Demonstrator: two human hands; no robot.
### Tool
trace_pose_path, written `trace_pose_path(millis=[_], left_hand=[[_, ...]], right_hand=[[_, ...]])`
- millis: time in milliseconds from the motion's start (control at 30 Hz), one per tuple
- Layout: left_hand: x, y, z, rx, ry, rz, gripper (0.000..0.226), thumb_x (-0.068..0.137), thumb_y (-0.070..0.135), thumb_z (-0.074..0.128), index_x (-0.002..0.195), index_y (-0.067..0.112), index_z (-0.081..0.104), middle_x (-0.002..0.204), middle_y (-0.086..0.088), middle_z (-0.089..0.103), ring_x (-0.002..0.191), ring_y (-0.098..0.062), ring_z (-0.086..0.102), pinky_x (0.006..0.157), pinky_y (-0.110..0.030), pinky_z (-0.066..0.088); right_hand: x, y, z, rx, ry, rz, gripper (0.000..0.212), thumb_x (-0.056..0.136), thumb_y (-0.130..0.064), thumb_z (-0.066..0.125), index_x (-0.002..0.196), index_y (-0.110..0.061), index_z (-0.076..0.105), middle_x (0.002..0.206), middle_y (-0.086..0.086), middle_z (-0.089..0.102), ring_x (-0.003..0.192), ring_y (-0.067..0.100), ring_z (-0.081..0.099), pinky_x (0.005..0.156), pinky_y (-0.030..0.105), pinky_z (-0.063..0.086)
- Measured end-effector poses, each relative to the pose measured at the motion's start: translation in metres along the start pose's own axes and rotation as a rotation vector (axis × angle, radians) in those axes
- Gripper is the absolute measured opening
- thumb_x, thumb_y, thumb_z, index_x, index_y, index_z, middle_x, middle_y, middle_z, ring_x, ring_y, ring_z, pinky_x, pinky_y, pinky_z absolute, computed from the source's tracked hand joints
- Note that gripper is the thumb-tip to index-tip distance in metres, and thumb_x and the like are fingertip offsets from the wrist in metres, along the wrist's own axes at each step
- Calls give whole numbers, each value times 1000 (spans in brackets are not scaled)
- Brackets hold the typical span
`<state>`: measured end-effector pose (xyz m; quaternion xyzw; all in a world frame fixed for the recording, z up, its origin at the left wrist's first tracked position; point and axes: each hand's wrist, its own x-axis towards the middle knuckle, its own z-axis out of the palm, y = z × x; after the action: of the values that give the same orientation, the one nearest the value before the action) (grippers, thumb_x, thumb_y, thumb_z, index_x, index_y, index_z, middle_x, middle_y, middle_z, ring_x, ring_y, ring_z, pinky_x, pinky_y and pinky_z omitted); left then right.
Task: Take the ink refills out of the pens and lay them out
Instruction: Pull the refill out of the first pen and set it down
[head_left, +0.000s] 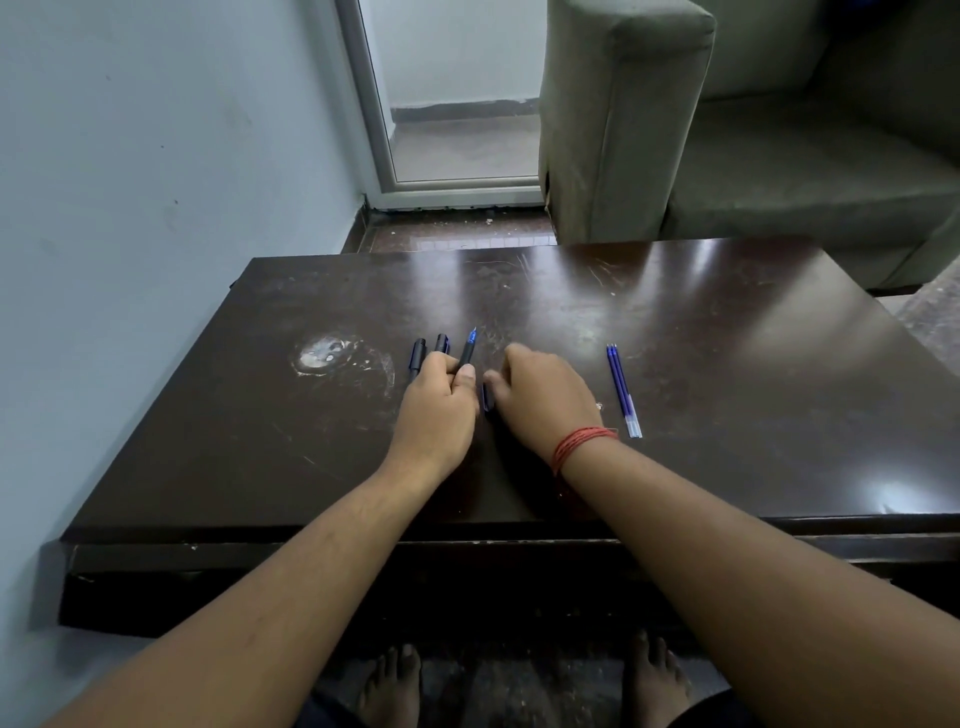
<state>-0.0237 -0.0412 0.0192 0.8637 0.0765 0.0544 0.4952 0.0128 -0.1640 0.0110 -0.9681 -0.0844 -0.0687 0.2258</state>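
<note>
My left hand (441, 400) grips a black pen (468, 351) whose blue tip points away from me, uncapped. Two more dark pens (417, 356) lie side by side just left of it, partly under my left fingers. My right hand (540, 395) rests palm down on the dark wooden table (727, 364), right beside the left hand. A small dark blue piece (487, 397), perhaps a cap, shows at its thumb; I cannot tell whether it is held. Two blue ink refills (622, 389) lie together to the right of my right hand.
A white worn patch (324, 356) marks the table on the left. A wall runs along the left side. A grey-green sofa (779, 156) stands beyond the far edge, with a glass door (457, 104) behind. My bare feet (519, 680) are under the near edge.
</note>
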Motion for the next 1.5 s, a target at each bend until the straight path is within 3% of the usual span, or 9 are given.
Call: trace_pose_path(millis=[200,467,633,967,1100,1200,1267,1400,1500], left_hand=[[-1,-5,-5,207,-100,172,18,104,28,40,94,19,52,77,-3,61,68,-21,57,63,-43,47],[-7,-1,-5,541,-108,542,16,100,22,50,94,11,58,80,-4,60,73,-25,55,60,-40,44],[-7,5,-4,403,-145,499,20,102,19,48,88,7,55,69,-6,57,56,-27,51,52,-44,42],[-3,12,-15,-89,-531,161,31,107,24,40,91,9,61,59,0,41,45,-11,31,43,-22,29],[-3,7,-18,26,-475,220,28,106,26,44,82,25,59,61,0,47,49,-12,38,49,-28,35],[-4,3,-13,85,-434,213,27,105,26,46,80,27,56,60,6,48,51,-12,40,53,-33,37],[-6,4,-10,108,-430,211,25,105,26,46,83,25,58,60,7,48,52,-10,41,54,-32,38],[-2,1,-12,53,-414,155,26,105,27,45,85,25,61,63,4,50,56,-13,43,56,-33,38],[-3,0,-12,84,-396,172,26,105,27,45,83,25,59,62,4,52,52,-9,43,54,-28,38]], right_hand=[[5,10,-42,695,-139,168,30,100,-44,47,91,-17,56,83,2,68,67,15,61,60,33,48],[-6,26,-43,697,-432,37,24,99,-26,58,87,-6,65,61,3,64,45,9,53,43,25,41],[-3,24,-57,681,-406,-45,23,99,-24,58,86,-7,66,60,2,60,50,10,50,46,21,41],[-3,30,-70,647,-414,-290,4,95,-6,60,93,-7,63,77,12,68,66,15,57,61,31,50],[-4,33,-63,757,-409,-221,14,92,-16,67,105,-13,63,91,9,69,76,25,66,69,31,57],[-6,29,-56,635,-362,-112,19,97,-32,59,95,-13,63,67,3,66,55,17,61,54,34,54],[-6,26,-55,599,-367,-116,15,98,-24,57,91,-13,63,64,2,65,55,16,60,57,39,53],[-6,31,-57,802,-415,-125,20,88,4,61,101,-10,62,98,16,66,85,29,67,83,40,57],[-8,31,-53,817,-320,-9,12,94,-19,64,102,-11,60,91,10,63,77,24,67,73,38,60]])
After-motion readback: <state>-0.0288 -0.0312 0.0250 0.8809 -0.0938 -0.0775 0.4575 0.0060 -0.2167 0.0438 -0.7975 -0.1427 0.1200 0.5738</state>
